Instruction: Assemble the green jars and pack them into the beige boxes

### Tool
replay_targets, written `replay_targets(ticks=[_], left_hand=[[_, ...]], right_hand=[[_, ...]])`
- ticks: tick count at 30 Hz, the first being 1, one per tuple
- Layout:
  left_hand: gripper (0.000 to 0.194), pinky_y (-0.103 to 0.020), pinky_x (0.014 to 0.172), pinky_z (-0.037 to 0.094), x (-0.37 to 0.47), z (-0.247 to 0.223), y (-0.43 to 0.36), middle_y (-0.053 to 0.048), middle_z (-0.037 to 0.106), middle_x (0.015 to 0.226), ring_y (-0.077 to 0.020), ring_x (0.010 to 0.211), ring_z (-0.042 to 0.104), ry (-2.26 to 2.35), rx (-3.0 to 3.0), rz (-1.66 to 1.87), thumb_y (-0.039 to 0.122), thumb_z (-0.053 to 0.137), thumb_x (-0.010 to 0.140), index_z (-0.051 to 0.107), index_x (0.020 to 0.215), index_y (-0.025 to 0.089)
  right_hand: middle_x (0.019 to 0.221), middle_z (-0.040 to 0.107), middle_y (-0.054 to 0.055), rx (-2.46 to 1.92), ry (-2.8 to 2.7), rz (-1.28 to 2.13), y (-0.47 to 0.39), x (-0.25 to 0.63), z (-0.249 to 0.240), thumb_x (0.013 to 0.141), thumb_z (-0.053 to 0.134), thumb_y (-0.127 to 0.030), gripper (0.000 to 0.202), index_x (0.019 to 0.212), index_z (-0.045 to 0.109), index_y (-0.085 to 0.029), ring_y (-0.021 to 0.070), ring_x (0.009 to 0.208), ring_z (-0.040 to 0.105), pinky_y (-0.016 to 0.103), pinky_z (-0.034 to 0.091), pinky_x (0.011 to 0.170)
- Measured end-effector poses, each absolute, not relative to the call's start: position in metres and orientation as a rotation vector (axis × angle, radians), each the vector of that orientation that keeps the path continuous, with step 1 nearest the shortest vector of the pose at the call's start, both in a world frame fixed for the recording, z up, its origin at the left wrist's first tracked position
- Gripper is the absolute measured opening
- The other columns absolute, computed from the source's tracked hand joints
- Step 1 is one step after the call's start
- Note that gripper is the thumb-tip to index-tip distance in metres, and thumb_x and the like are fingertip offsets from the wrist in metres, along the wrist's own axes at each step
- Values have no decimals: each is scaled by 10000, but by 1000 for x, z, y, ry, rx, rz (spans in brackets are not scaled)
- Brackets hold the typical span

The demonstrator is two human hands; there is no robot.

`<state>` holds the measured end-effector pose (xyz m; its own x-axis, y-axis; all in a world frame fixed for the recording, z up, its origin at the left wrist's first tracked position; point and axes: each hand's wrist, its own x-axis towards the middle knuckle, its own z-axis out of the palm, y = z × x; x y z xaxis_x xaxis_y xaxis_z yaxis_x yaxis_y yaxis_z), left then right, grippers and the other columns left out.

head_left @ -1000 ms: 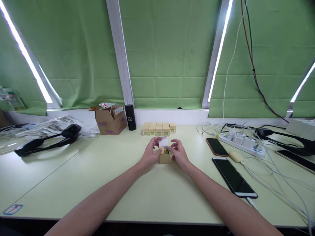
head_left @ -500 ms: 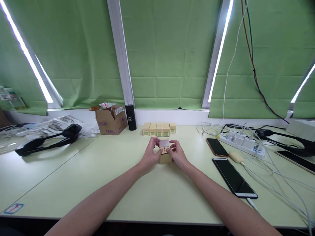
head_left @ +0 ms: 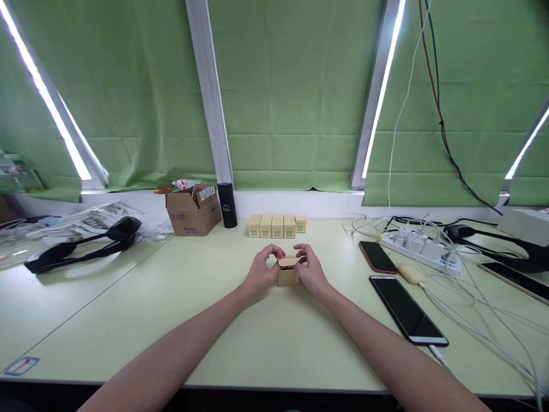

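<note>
A small brown cardboard box (head_left: 287,278) stands on the table between my hands, its top lid (head_left: 287,261) folded most of the way down toward the front. My left hand (head_left: 265,270) grips the box's left side, with the thumb at the near corner and the curled fingers up by the lid. From the right, my right hand (head_left: 311,270) holds the opposite side in the same way. Whatever is inside the box is hidden. Farther back, a row of several similar small boxes (head_left: 277,227) with green-edged labels stands side by side.
To the right lie a white-framed phone (head_left: 407,309), a darker phone (head_left: 378,257), a power strip (head_left: 422,250) and tangled cables. Back left are an open carton (head_left: 193,212) and a black cylinder (head_left: 227,205). A black headset-like device (head_left: 86,246) lies at far left.
The lid, upright half a second ago with its pale inside showing, has come forward and down over the box's top. Both hands remain at the box's sides.
</note>
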<state>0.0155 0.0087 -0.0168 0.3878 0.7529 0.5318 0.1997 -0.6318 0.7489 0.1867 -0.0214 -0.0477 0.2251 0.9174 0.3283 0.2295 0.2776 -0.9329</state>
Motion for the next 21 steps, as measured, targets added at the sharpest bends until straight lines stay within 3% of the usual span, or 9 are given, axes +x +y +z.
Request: replay_targets(ticks=[8,14,21], left_hand=[[70,-349,902,455,15,-15,7,-13,681,919,-187,889,607,834,2049,1219,266,619,855,583,852,206],[73,-345,880,470,14,-14,7,-18,682,934,-193,898,611,829,2020,1200,267,630,844,589,855,207],[88,-452,1002,466,5,-11,11,-69,714,1071,-256,1065,634,749,2209,1298,256,551,901,631,912,221]], right_hand=[[1007,593,60,-1054,-1440,471,-32,192,-36,863,552,-253,220,1046,671,-227,213,939,588,292,516,688],[1028,593,57,-940,-1522,430,-36,193,-33,880,619,-250,152,1009,697,-236,194,912,615,309,555,715],[1003,597,53,-931,-1509,413,-33,193,-35,878,649,-244,105,968,703,-237,186,879,624,307,565,692]])
